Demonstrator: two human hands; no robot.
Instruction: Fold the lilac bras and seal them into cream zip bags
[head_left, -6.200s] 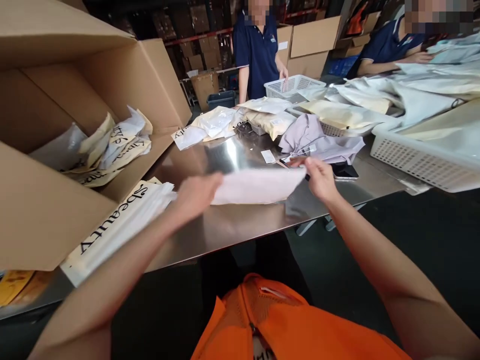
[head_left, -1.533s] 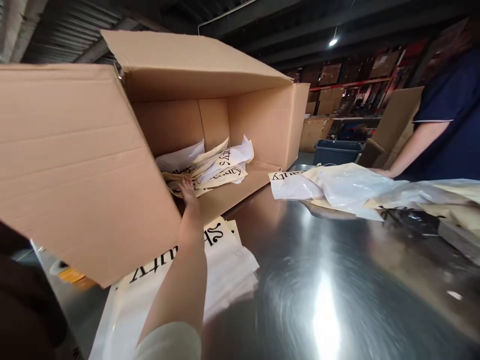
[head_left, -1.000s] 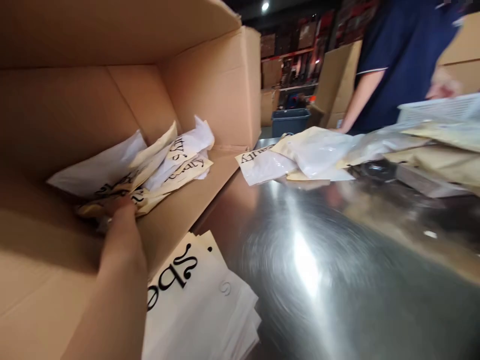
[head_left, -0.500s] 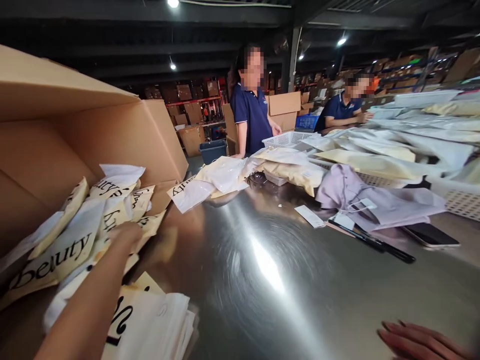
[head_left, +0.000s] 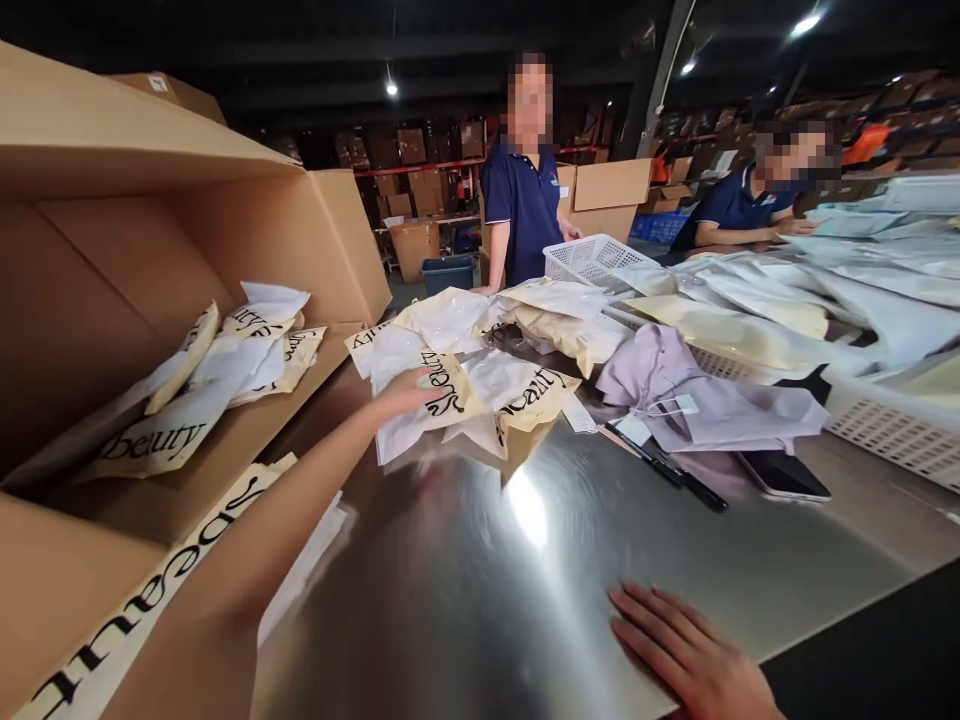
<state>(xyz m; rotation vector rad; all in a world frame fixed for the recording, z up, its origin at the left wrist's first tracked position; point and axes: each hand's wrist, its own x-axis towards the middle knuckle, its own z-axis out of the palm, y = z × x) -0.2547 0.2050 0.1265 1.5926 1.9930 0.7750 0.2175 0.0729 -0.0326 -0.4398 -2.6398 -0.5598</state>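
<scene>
My left hand point(head_left: 405, 393) reaches over a printed mailing bag point(head_left: 431, 420) on the metal table, fingers stretched out against its top. Right of it lies a second white and cream bag point(head_left: 517, 385) with black lettering. My right hand point(head_left: 686, 640) rests flat near the table's front edge, fingers extended, holding nothing. Several similar bags point(head_left: 176, 430) lie inside the open cardboard box point(head_left: 270, 240) on the left. Partly behind my left forearm is a pile of flat printed bags point(head_left: 300, 570).
A mauve garment point(head_left: 697, 390), a black pen point(head_left: 701, 485) and a phone point(head_left: 784, 475) lie on the right of the table point(head_left: 480, 600). White baskets point(head_left: 892, 420) with bags stand behind. A person in navy point(head_left: 525, 215) stands opposite; another person point(head_left: 739, 210) leans at far right.
My left hand has moved from the box onto the table, where two more printed bags now lie beside the earlier ones. The view has shifted, and more of my right hand shows.
</scene>
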